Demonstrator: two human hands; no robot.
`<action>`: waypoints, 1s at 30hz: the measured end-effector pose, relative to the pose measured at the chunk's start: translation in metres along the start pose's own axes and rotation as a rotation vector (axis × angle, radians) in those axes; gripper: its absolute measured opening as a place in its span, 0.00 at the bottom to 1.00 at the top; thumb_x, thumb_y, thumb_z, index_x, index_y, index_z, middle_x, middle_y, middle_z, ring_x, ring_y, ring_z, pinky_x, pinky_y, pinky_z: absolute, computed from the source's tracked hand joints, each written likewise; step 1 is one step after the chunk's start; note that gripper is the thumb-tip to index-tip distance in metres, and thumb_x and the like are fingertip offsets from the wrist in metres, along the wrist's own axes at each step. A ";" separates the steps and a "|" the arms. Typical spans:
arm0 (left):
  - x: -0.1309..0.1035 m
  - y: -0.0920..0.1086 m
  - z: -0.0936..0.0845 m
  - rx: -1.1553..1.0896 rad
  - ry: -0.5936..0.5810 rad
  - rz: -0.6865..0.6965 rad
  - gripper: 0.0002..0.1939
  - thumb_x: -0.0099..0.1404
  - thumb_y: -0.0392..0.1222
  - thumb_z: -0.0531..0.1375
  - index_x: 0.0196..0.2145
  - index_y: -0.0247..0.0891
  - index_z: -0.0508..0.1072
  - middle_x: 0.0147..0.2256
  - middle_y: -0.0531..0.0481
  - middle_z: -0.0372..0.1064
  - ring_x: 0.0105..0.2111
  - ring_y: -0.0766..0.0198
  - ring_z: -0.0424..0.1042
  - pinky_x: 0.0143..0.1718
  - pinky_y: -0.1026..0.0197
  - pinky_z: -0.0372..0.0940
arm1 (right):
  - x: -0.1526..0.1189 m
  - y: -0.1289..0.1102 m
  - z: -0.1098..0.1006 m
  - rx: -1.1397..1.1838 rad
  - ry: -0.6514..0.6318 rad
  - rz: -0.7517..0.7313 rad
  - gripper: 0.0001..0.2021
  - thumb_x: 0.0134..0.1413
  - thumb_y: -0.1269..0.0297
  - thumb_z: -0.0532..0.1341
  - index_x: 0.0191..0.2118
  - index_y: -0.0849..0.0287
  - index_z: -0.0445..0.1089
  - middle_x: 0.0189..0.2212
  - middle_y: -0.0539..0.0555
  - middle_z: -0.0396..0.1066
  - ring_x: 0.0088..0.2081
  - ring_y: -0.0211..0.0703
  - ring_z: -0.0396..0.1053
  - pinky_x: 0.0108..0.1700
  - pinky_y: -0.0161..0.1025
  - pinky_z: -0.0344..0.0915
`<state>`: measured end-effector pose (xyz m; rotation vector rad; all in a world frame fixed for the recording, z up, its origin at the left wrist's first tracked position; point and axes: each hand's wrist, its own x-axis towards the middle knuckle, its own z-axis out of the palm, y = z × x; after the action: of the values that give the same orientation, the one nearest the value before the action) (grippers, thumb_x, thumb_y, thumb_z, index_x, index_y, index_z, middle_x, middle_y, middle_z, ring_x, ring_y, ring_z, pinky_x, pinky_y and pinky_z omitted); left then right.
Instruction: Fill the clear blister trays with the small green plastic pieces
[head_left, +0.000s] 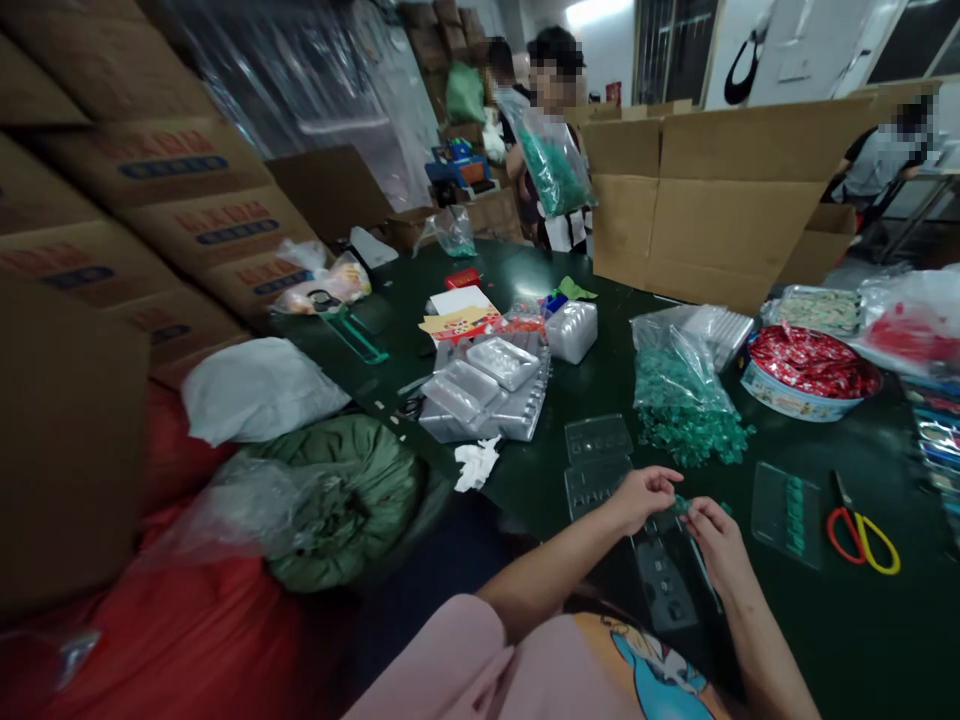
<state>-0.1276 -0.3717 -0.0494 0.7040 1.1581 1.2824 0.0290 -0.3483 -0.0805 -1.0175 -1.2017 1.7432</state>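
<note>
My left hand [646,496] and my right hand [714,540] meet over the near edge of the dark table, fingers pinched. Between them is a small translucent green plastic piece [681,506], partly covered by the fingertips; its exact kind is unclear. Below and beside the hands lie clear plastic trays [598,438] with molded slots, one of them close to my body [664,585]. Just beyond the hands, a heap of similar green pieces [697,435] spills from a clear bag [664,350]. A clear tray with a row of green pieces [787,512] lies to the right.
Red-and-yellow-handled scissors [862,540] lie at right, near a round tin [810,375] of red wrapped items. Stacked clear plastic boxes [487,385] stand left of centre. A large open carton [720,200] rises behind the table. A person holds a bag of green pieces [551,160] at the back.
</note>
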 end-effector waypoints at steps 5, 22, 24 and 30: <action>0.004 0.004 -0.011 -0.075 -0.008 -0.077 0.21 0.43 0.32 0.65 0.39 0.34 0.76 0.28 0.55 0.64 0.24 0.74 0.61 0.27 0.66 0.52 | 0.006 0.007 0.018 0.274 0.048 0.022 0.13 0.43 0.56 0.71 0.28 0.57 0.69 0.31 0.48 0.66 0.31 0.34 0.62 0.33 0.30 0.62; -0.006 0.006 -0.002 0.410 -0.205 0.245 0.22 0.51 0.46 0.70 0.44 0.39 0.80 0.42 0.46 0.75 0.37 0.62 0.70 0.38 0.62 0.62 | -0.003 0.010 -0.004 0.221 0.165 0.071 0.18 0.39 0.52 0.72 0.36 0.53 0.72 0.34 0.48 0.72 0.33 0.38 0.70 0.38 0.36 0.69; -0.009 0.004 -0.001 0.509 -0.203 0.309 0.23 0.51 0.48 0.70 0.45 0.40 0.79 0.42 0.45 0.75 0.37 0.62 0.71 0.36 0.62 0.62 | -0.006 0.013 -0.008 0.214 0.158 0.083 0.18 0.38 0.53 0.73 0.37 0.53 0.73 0.34 0.48 0.72 0.34 0.38 0.71 0.39 0.36 0.70; -0.014 -0.011 -0.001 0.681 -0.214 0.380 0.18 0.56 0.49 0.67 0.43 0.40 0.80 0.37 0.46 0.74 0.36 0.61 0.72 0.38 0.62 0.64 | -0.014 0.019 -0.008 0.296 0.156 0.126 0.19 0.36 0.55 0.74 0.36 0.53 0.73 0.33 0.47 0.71 0.32 0.35 0.70 0.36 0.33 0.69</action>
<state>-0.1228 -0.3873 -0.0558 1.5849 1.3254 1.0660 0.0383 -0.3631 -0.0982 -1.0446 -0.7695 1.8359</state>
